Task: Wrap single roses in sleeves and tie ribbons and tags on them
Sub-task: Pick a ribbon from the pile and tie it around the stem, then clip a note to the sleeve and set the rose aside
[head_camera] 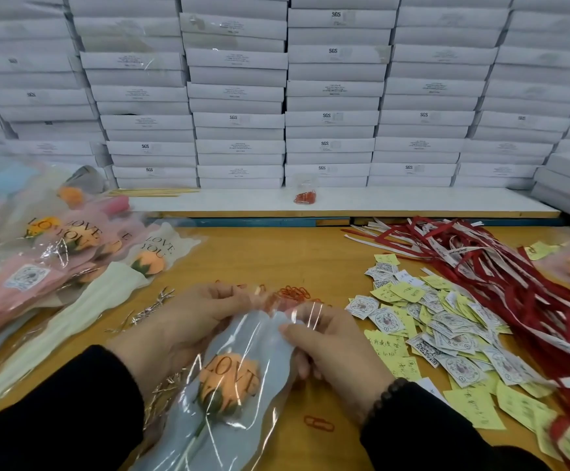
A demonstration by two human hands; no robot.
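An orange rose [227,382] lies inside a pale blue and clear sleeve [260,338] printed "LOVE", held low in the middle of the view. My left hand [188,321] grips the sleeve's upper left edge. My right hand [334,348] pinches its upper right edge, fingers curled round the film. Red ribbons [501,273] lie in a heap at the right. Yellow and white paper tags [436,328] are spread beside them. Red paper clips [293,293] sit just beyond my hands.
Wrapped roses in pink and cream sleeves [73,263] pile up on the left of the wooden table [270,253]. Silver twist ties [147,309] lie near them. One red clip [319,423] lies by my right wrist. White boxes [310,96] are stacked along the back.
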